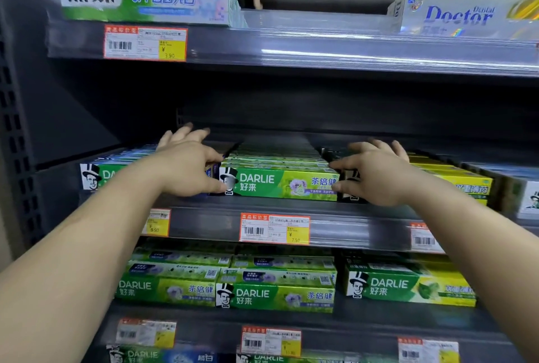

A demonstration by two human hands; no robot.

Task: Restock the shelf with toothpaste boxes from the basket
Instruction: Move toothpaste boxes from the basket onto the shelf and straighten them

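Both hands up at middle shelf [344, 211]. Left hand [186, 167] at left end of front green Darlie toothpaste box [280, 184], fingers spread and nearly straight, thumb tip touching box end. Right hand [376, 175] at right end, fingers splayed, thumb and forefinger against box corner. No grip closed round box. Box lying flat at shelf front, row of same boxes behind. Price tag [274, 228] on rail below. Basket out of view.
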